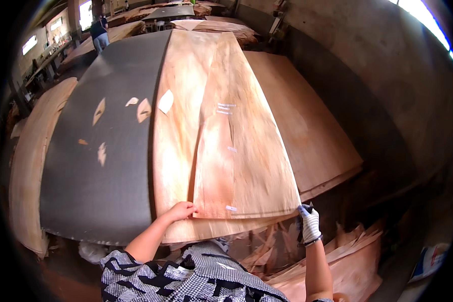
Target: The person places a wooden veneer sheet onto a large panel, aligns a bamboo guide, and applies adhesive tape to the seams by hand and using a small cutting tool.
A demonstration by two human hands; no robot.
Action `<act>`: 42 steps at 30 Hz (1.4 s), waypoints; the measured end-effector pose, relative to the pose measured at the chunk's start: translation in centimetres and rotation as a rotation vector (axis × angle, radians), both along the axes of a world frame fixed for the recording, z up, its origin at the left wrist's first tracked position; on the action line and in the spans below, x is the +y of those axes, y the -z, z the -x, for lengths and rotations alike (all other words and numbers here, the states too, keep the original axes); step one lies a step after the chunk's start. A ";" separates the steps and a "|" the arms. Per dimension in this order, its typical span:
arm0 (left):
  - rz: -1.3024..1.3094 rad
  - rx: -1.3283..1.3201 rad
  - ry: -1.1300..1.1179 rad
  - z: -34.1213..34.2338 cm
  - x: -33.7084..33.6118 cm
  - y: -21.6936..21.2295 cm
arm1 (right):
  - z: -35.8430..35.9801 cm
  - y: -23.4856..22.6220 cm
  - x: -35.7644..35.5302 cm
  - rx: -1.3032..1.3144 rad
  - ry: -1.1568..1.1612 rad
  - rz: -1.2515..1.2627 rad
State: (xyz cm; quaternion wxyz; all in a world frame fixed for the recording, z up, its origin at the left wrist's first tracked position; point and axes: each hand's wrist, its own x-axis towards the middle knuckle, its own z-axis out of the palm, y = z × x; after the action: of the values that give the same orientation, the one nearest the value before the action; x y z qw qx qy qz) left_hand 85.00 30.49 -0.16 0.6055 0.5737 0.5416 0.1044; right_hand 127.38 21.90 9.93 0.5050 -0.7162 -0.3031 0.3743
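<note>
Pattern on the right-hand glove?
The right-hand glove is white with thin greyish stripes; shows best in the head view.

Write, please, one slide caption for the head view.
Bare left hand and gloved right hand hold the near corners of a thin wood sheet.

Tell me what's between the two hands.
Head view: the top wood sheet, with a small white strip near its lower edge, spans from left hand to right hand.

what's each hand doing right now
Left hand: closed on the near left corner of the top veneer sheet.
Gloved right hand: closed on its near right corner.
</note>
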 end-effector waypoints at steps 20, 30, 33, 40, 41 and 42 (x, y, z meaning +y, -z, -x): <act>-0.159 0.097 0.118 -46.0 16.5 10.6 | -36.8 -3.0 12.8 0.248 0.016 0.042; -0.093 0.126 -0.944 -64.2 16.2 22.1 | -53.6 -1.3 19.2 0.335 -0.050 0.054; 0.082 0.467 -1.208 -63.3 14.3 29.7 | -57.8 -1.3 22.7 0.368 -0.110 0.041; 1.086 -0.818 -1.765 -78.0 14.0 29.9 | -71.2 -2.0 24.4 0.146 0.024 0.112; 0.978 -0.792 -1.862 -79.6 15.4 30.3 | -72.5 -1.0 25.9 0.142 -0.004 0.108; 0.939 -0.775 -1.819 -79.4 15.2 31.0 | -73.0 -1.0 26.3 0.138 -0.018 0.124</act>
State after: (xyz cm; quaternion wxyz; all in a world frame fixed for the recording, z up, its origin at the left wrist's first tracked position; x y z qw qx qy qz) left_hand 164.43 45.67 -31.14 0.5897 -0.4007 0.5214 0.4689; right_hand 200.36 48.19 10.96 0.4759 -0.7160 -0.2501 0.4454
